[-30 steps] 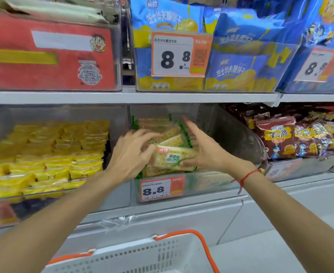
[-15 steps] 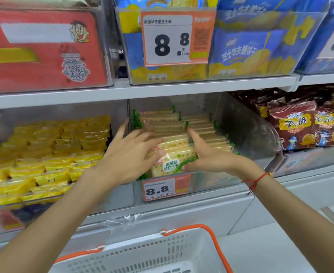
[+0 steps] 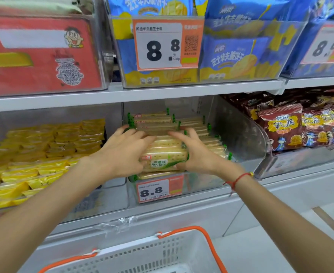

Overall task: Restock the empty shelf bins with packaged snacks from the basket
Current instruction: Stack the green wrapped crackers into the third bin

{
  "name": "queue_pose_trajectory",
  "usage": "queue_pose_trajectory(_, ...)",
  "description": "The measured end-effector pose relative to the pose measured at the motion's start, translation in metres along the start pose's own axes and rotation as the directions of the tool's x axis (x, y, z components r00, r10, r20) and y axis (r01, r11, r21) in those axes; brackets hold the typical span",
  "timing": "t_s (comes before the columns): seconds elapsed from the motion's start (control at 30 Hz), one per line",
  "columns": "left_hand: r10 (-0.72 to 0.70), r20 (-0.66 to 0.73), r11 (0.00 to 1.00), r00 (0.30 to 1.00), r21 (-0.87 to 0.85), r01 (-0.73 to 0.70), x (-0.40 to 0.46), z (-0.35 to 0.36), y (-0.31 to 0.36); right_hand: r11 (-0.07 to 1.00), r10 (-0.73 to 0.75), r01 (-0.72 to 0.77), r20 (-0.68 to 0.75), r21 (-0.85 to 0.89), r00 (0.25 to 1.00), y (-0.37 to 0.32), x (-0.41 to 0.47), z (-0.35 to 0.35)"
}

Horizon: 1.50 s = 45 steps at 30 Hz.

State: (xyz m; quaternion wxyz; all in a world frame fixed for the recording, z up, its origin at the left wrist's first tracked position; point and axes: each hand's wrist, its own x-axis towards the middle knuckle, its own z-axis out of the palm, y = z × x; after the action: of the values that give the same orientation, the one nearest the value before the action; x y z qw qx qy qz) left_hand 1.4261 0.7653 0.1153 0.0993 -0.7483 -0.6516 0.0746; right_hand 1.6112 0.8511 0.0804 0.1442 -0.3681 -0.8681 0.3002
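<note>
The clear bin (image 3: 239, 134) is open at the front and top, with free room above the cracker packs (image 3: 162, 152) up to the shelf board (image 3: 134, 95) overhead. Its right part beside the packs is unfilled. Clear walls close both sides. The basket (image 3: 142, 257) stands below the shelf edge.
</note>
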Motion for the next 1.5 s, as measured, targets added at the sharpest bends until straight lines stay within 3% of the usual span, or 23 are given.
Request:
queue_pose_trajectory(0.1, -0.005, -0.05, 0.999, 0.999, 0.053, 0.008, -0.004, 0.015, 0.002, 0.996, 0.059, -0.051, 0.113, -0.069, 0.992, -0.007, 0.004, 0.005)
queue_pose_trajectory(0.2, 0.034, -0.139, 0.992, 0.99, 0.124, -0.016, -0.006, 0.028, 0.006, 0.856, 0.083, 0.017, 0.171, -0.517, 0.982, -0.011, 0.005, -0.005)
queue_pose_trajectory(0.27, 0.048, -0.142, 0.989, 0.989, 0.147, -0.027, -0.004, 0.028, 0.006, 0.792, 0.074, 0.087, 0.236, -0.604, 0.969, -0.009, 0.008, -0.014)
queue_pose_trajectory(0.37, 0.003, -0.035, 0.992, 0.999, 0.127, 0.001, 0.003, 0.016, -0.001, 0.86, 0.087, 0.115, 0.364, -0.498, 0.927, -0.008, 0.025, -0.032)
queue_pose_trajectory(0.53, -0.066, 0.052, 0.997, 0.996, 0.031, 0.065, 0.007, 0.011, 0.006, 0.895, 0.089, 0.1, 0.392, -0.435, 0.916, -0.002, 0.038, -0.044)
queue_pose_trajectory(0.67, -0.071, 0.147, 0.994, 0.987, 0.091, 0.058, 0.007, 0.016, 0.019, 0.945, 0.094, 0.052, 0.422, -0.323, 0.902, 0.006, 0.019, -0.032)
queue_pose_trajectory(0.73, -0.069, 0.247, 0.994, 0.967, 0.1, 0.045, 0.01, 0.005, 0.015, 0.934, 0.131, 0.034, 0.429, -0.355, 0.894, -0.005, 0.017, -0.031)
queue_pose_trajectory(0.83, -0.071, 0.314, 0.995, 0.947, 0.087, 0.046, 0.018, -0.01, 0.001, 0.897, 0.126, 0.035, 0.331, -0.44, 0.935, -0.017, 0.012, -0.03)
queue_pose_trajectory(0.97, -0.048, 0.342, 0.998, 0.939, 0.059, 0.029, 0.022, -0.006, 0.003, 0.892, 0.034, 0.114, 0.317, -0.436, 0.948, -0.001, 0.006, -0.021)
queue_pose_trajectory(1.07, -0.052, 0.266, 0.998, 0.963, 0.038, 0.043, 0.019, 0.002, 0.008, 0.881, 0.103, 0.084, 0.363, -0.466, 0.926, 0.001, 0.01, -0.03)
queue_pose_trajectory(1.13, -0.076, 0.18, 0.997, 0.981, 0.001, 0.078, 0.02, 0.001, 0.006, 0.971, 0.144, -0.066, 0.336, -0.232, 0.931, -0.005, 0.022, -0.038)
queue_pose_trajectory(1.2, -0.099, 0.167, 0.994, 0.981, -0.029, 0.105, 0.022, -0.002, 0.002, 0.99, 0.123, -0.111, 0.169, -0.082, 0.978, -0.002, 0.041, -0.033)
queue_pose_trajectory(1.3, -0.141, 0.282, 0.986, 0.949, -0.05, 0.161, 0.028, -0.003, -0.008, 0.971, 0.016, 0.019, 0.146, -0.237, 0.989, 0.005, 0.058, -0.009)
queue_pose_trajectory(1.5, -0.11, 0.514, 0.955, 0.851, -0.183, 0.234, 0.055, 0.0, -0.032, 0.961, 0.064, 0.002, 0.231, -0.275, 0.971, 0.008, 0.08, -0.016)
